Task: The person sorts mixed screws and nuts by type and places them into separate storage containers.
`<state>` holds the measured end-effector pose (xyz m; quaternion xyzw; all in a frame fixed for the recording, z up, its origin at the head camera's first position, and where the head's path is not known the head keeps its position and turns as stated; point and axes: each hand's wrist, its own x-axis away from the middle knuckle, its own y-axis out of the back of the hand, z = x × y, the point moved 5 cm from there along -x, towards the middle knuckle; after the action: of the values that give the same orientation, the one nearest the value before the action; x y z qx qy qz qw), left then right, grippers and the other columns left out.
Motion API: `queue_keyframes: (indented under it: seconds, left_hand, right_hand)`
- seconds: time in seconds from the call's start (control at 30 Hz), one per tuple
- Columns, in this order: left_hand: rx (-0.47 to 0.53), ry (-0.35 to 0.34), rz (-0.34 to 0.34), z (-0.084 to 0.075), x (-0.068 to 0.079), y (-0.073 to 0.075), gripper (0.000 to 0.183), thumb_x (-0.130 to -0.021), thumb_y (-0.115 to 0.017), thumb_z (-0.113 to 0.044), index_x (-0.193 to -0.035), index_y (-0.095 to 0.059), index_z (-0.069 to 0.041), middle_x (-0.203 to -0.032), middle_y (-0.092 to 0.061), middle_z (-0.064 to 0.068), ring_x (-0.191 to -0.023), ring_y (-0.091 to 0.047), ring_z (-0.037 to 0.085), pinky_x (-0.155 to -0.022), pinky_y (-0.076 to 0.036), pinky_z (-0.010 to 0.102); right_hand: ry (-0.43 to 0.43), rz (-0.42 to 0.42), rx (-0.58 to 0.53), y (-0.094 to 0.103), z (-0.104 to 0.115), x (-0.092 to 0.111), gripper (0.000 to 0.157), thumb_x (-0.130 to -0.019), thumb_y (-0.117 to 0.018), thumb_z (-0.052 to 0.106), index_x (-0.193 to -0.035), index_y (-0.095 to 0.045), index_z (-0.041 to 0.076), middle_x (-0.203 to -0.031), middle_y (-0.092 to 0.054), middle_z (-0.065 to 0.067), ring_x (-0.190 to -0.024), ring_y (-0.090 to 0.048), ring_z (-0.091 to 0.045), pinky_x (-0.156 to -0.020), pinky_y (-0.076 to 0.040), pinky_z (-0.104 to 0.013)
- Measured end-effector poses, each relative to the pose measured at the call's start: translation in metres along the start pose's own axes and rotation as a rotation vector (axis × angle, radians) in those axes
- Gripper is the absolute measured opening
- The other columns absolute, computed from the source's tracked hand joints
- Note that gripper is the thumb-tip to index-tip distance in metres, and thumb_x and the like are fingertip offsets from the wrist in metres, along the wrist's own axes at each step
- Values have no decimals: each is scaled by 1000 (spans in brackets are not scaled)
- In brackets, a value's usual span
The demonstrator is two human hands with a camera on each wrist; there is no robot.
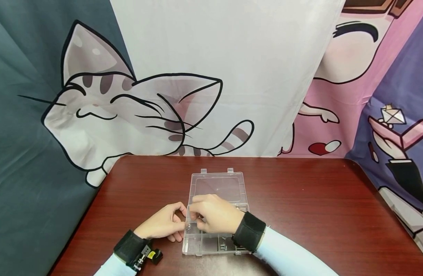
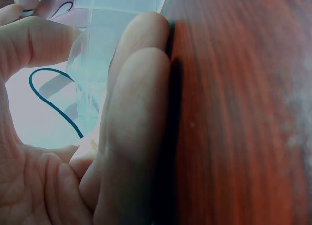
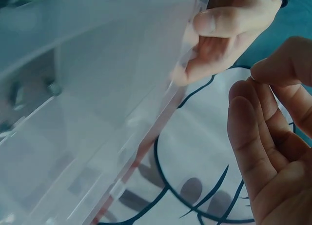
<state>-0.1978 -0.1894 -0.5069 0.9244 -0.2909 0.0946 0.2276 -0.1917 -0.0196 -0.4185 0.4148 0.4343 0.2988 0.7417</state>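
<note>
A clear plastic compartment box (image 1: 209, 240) lies on the table with its lid (image 1: 218, 186) folded open to the far side. My left hand (image 1: 162, 223) grips the box's left edge, thumb on one side and fingers on the other. Over the box's left part, my right hand (image 1: 215, 214) pinches thumb and fingertips together. A tiny glint shows at those fingertips in the right wrist view; its kind cannot be made out. Small metal parts (image 1: 223, 245) sit in a front compartment, partly hidden by the right wrist. One small shiny piece (image 1: 188, 227) shows near the left edge.
The brown wooden table (image 1: 301, 199) stretches to both sides of the box. A printed cloth (image 1: 259, 69) with a cartoon cat hangs behind it. Black wrist bands (image 1: 251, 232) sit on both wrists, the left one carrying a small camera (image 1: 156, 256).
</note>
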Motion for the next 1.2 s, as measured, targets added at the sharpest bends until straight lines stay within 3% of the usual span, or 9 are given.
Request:
queue_keyframes:
  seconds: [0.2,0.67,0.77,0.8,0.87,0.93,0.97,1.03,1.2]
  left_hand:
    - [1,7,2,0,0,0,35,-87,-64,-18,-114,-48,-3,-67,-67,14,-57,-68,28,-49,-55,42]
    - [11,2,9,0,0,-1,36,-87,-64,-17,-115,-47,-2,-67,-67,14,-58,-68,29,-50,-55,42]
    - [18,-4,12,2,0,-1,36,-87,-64,-16,-116,-48,-2,-67,-67,14,-57,-68,29,-50,-55,43]
    - [19,-9,13,2,0,-1,37,-87,-63,-15,-118,-49,-2,-67,-67,14,-57,-68,29,-50,-55,43]
    - [14,-18,10,2,1,0,41,-86,-63,-13,-123,-50,-1,-66,-67,14,-57,-68,29,-49,-55,43]
    - [12,-25,5,1,1,0,47,-85,-62,-11,-128,-48,1,-66,-67,13,-56,-68,29,-49,-55,44]
    - [10,-26,3,1,1,1,50,-85,-62,-11,-131,-47,2,-66,-68,13,-56,-68,29,-50,-55,44]
    - [14,-23,0,1,1,1,54,-85,-63,-12,-133,-45,4,-66,-68,14,-56,-68,29,-50,-55,44]
    - [20,-6,3,1,-1,1,48,-88,-66,-19,-125,-47,4,-66,-67,15,-57,-68,29,-50,-55,44]
  right_hand:
    - [43,-20,7,-5,8,-11,18,-71,-63,5,-74,-57,22,-76,-48,11,-68,-41,4,-62,-34,-6]
    - [42,-7,39,-7,8,-13,18,-71,-63,5,-74,-56,21,-76,-42,13,-65,-40,2,-60,-33,-8]
    - [33,29,72,-8,8,-11,14,-75,-69,17,-87,-64,21,-84,-51,11,-72,-47,1,-67,-39,-9]
    - [21,64,94,-9,8,-9,24,-76,-73,28,-99,-68,20,-96,-58,8,-84,-54,-2,-76,-43,-13]
    - [-7,148,136,-11,9,-4,68,-75,-75,55,-130,-62,18,-131,-58,-3,-118,-55,-13,-99,-44,-26]
    - [-28,225,171,-11,9,0,111,-66,-68,79,-155,-39,19,-160,-32,-10,-147,-30,-24,-116,-30,-41]
    - [-38,255,183,-11,9,3,124,-62,-64,86,-160,-28,20,-166,-17,-11,-152,-13,-27,-119,-22,-46]
    - [-53,279,180,-9,9,7,130,-60,-58,91,-162,-19,20,-168,-2,-9,-153,2,-25,-121,-13,-49]
    - [-52,249,174,-2,3,19,127,-64,-56,91,-162,-19,18,-168,-2,-8,-153,1,-24,-121,-9,-47]
